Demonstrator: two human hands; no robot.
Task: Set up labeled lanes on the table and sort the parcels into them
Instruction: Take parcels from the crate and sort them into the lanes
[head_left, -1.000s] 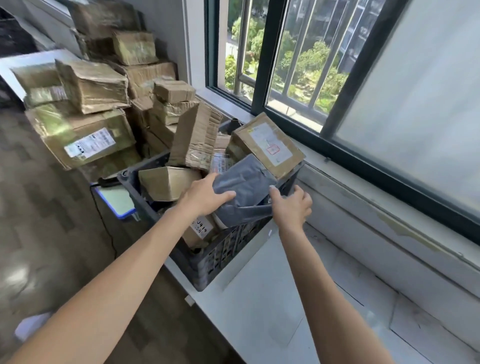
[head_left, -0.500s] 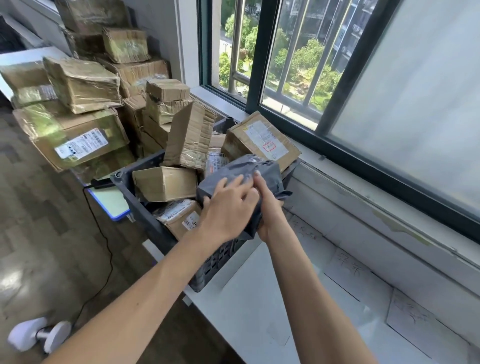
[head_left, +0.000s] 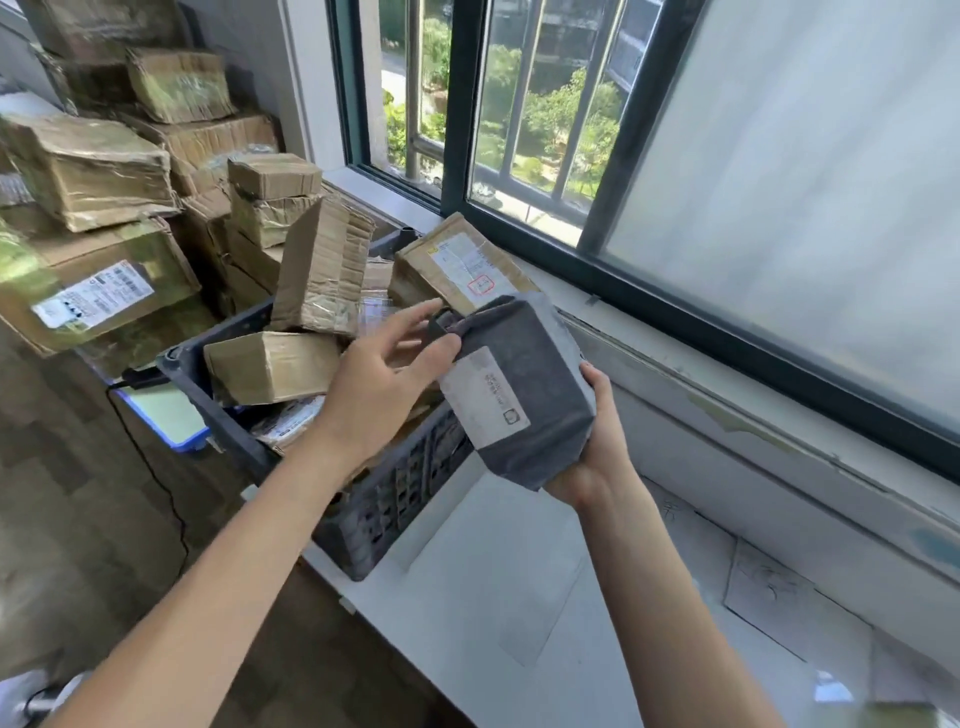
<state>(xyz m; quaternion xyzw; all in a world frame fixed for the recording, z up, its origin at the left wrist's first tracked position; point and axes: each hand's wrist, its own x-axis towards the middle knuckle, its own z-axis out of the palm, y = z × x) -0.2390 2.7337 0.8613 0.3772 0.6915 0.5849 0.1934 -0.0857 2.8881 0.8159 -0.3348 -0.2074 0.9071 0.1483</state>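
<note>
A grey plastic-wrapped parcel (head_left: 524, 384) with a white label facing me is held up above the near corner of the dark crate (head_left: 395, 499). My right hand (head_left: 597, 441) grips it from below and behind, fingers curled round its right edge. My left hand (head_left: 387, 374) pinches its upper left corner with thumb and fingers. The crate holds several brown cardboard parcels, among them a labelled flat box (head_left: 457, 265) and an upright box (head_left: 322, 265). Paper lane labels (head_left: 769, 597) lie on the white table (head_left: 519, 597).
A tall stack of taped cardboard boxes (head_left: 98, 208) stands behind and left of the crate. A blue-rimmed tray (head_left: 166, 415) sits beside the crate. The window sill (head_left: 753, 415) and dark window frame run along the table's far side. Wooden floor lies to the left.
The grey parcel has been lifted out of the crate and turned so its white label faces me. My right hand moved under it; my left hand shifted to its top corner.
</note>
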